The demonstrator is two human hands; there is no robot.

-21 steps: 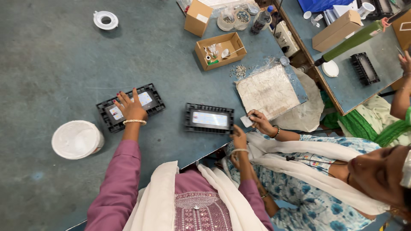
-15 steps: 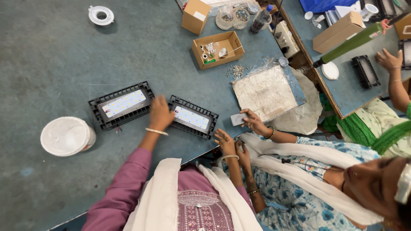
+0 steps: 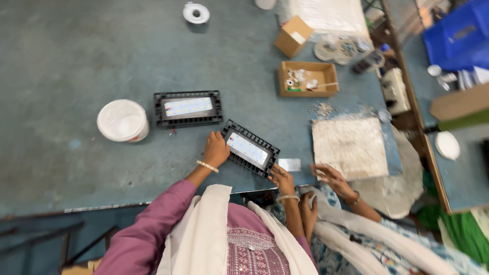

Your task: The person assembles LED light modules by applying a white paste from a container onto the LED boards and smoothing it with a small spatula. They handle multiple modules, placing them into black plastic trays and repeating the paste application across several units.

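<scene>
An open cardboard box [image 3: 308, 79] holds small metal parts [image 3: 300, 79] on the table [image 3: 76, 56].

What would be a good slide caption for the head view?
Left hand and right hand grip a black LED panel on a blue-grey table.

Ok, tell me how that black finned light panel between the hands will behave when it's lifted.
The light panel looks rigid, so it probably won't flex. Its finned black frame suggests metal, likely heavy for its size. Flat and rectangular, it shouldn't roll; left hand and right hand grip opposite ends.
</scene>
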